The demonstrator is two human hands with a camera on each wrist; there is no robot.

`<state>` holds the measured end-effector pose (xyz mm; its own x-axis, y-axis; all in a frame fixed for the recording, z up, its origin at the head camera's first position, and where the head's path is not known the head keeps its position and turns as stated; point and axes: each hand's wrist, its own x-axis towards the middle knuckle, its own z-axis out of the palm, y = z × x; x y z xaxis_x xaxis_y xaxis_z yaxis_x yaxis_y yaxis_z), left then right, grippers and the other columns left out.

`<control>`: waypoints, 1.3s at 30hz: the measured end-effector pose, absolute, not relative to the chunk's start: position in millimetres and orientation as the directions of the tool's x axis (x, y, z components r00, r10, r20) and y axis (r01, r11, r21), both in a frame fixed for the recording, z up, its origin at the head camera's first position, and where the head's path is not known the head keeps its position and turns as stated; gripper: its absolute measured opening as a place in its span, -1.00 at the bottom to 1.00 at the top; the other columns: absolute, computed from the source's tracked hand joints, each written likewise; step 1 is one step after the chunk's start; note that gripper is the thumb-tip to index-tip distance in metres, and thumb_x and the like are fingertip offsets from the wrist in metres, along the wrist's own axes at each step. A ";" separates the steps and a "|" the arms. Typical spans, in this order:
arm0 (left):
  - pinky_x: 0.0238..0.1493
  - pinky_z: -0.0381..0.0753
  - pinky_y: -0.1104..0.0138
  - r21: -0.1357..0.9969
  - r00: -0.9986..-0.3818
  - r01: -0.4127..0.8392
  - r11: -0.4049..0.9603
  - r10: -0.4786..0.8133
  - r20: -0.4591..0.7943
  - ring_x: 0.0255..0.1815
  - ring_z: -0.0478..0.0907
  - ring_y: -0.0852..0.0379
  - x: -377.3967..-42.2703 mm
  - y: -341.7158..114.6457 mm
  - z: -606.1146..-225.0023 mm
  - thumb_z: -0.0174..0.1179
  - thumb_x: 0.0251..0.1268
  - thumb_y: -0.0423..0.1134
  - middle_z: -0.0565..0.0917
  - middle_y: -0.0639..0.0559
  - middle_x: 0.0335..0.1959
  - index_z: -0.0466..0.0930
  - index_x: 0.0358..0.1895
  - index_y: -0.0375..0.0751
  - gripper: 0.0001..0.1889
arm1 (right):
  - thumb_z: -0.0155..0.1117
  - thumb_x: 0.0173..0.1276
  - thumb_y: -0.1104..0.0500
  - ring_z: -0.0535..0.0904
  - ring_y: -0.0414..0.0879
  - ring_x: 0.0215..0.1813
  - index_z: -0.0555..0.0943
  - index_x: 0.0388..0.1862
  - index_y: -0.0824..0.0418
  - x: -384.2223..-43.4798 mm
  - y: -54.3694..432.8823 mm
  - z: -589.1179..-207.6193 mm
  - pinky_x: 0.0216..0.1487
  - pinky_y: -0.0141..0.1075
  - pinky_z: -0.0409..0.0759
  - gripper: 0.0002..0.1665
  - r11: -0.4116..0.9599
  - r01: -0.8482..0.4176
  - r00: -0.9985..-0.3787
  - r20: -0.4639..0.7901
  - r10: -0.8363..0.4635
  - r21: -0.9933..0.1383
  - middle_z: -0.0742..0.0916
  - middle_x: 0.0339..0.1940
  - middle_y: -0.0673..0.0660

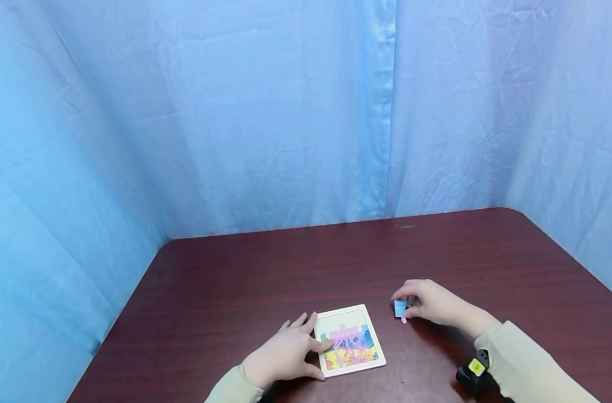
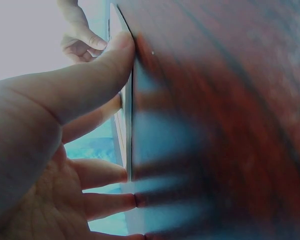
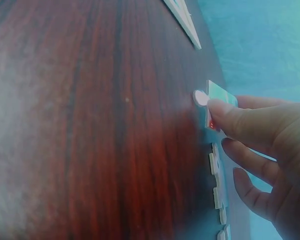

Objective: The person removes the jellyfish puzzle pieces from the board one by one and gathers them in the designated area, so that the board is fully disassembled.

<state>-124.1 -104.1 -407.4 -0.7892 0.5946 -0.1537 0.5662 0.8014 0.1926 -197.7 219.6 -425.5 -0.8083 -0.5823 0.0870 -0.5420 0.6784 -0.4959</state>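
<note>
A square puzzle board with a white frame [image 1: 380, 358] lies on the table. Joined pieces [image 1: 358, 352] with pink tentacles over blue and yellow fill its lower part; the upper part is bare and pale. My left hand [image 1: 288, 352] rests at the board's left side, thumb at the edge and one finger reaching over the picture, fingers fairly straight. To the board's right, my right hand [image 1: 432, 302] pinches a light blue puzzle piece [image 1: 400, 308] with a pink knob between thumb and forefinger. In the right wrist view this piece stands tilted close over the table.
Several more puzzle pieces [image 3: 217, 185] lie beneath and beside the right hand, hidden by it in the head view. A dark red wooden table [image 1: 266, 268] carries everything, with blue curtains [image 1: 286, 112] behind and at the sides. A black wrist device [image 1: 472, 375] hangs by the right sleeve.
</note>
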 end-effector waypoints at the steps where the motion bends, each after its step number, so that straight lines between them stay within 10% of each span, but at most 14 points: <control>1: 0.17 0.36 -0.17 0.192 -0.789 0.567 0.801 0.595 -0.152 0.39 0.25 -0.25 -124.0 -104.2 -407.5 0.39 -0.16 0.17 0.27 -0.30 0.39 0.60 0.11 0.26 -0.40 | 0.44 0.09 0.18 0.42 -0.34 -0.33 0.68 -0.12 0.08 -197.8 219.5 -425.6 -0.32 -0.41 0.47 -0.68 0.680 -0.545 -0.808 0.089 -0.583 -0.491 0.63 -0.29 -0.14; 39: 0.17 0.35 -0.18 0.210 -0.788 0.570 0.794 0.601 -0.135 0.39 0.24 -0.26 -124.1 -106.3 -409.8 0.38 -0.15 0.17 0.27 -0.29 0.40 0.58 0.13 0.28 -0.39 | 0.40 0.11 0.27 0.46 -0.28 -0.30 0.71 -0.18 0.13 -202.3 216.5 -425.6 -0.28 -0.37 0.52 -0.75 0.705 -0.563 -0.801 0.074 -0.595 -0.432 0.62 -0.27 -0.07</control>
